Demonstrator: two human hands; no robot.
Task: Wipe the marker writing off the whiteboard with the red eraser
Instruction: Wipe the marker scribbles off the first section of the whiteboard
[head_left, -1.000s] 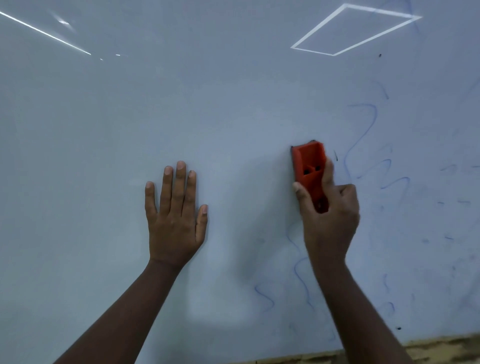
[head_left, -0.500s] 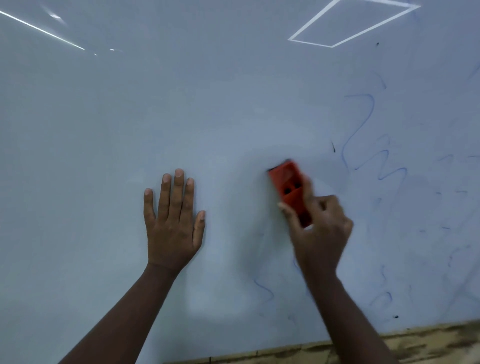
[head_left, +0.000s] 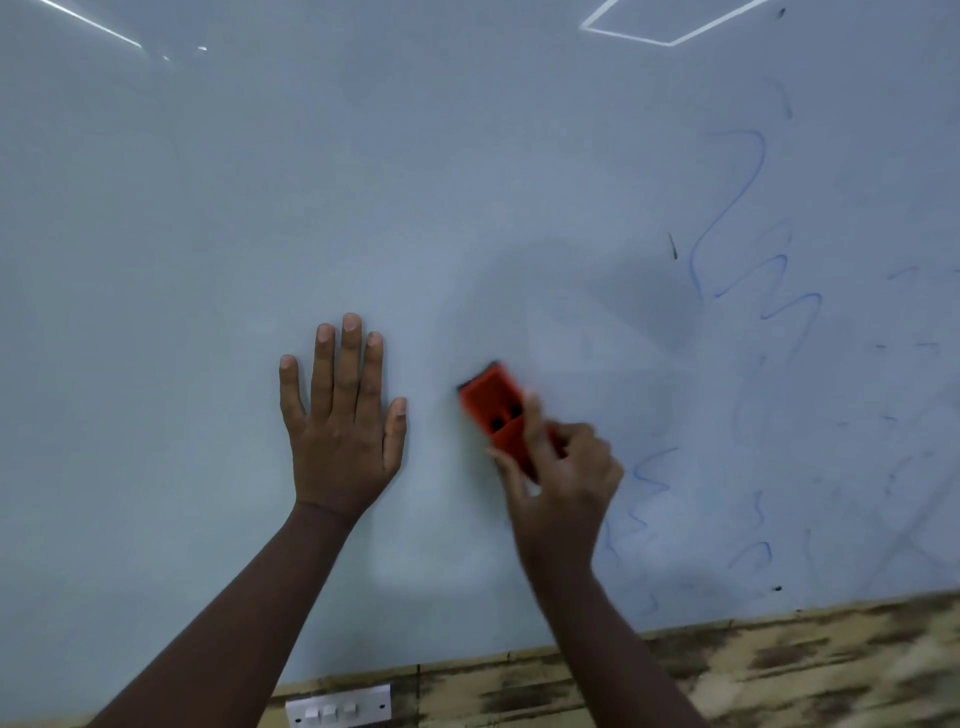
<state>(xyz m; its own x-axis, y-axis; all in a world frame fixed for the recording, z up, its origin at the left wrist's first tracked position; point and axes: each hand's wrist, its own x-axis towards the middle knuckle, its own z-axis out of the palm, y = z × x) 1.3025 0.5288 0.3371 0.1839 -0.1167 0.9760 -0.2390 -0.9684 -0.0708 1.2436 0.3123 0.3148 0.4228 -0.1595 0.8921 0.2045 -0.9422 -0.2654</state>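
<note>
The right hand (head_left: 563, 480) pinches the red eraser (head_left: 497, 410) against the whiteboard (head_left: 467, 182), having swept it down and left from the blue marker writing (head_left: 748, 249), now well right of the grip. The left hand (head_left: 340, 421) stays flat, fingers spread.

- No readable text, label, brand, number or sign appears anywhere in view.
- The whiteboard (head_left: 363, 182) carries only blue marker squiggles (head_left: 748, 228) on its right side; they are loose wavy lines and form no letters or digits that can be made out.
- The red eraser (head_left: 493, 408) shows no printing; it is motion-blurred.
- The white switch plate (head_left: 337, 705) under the board bears no visible marking.
</note>
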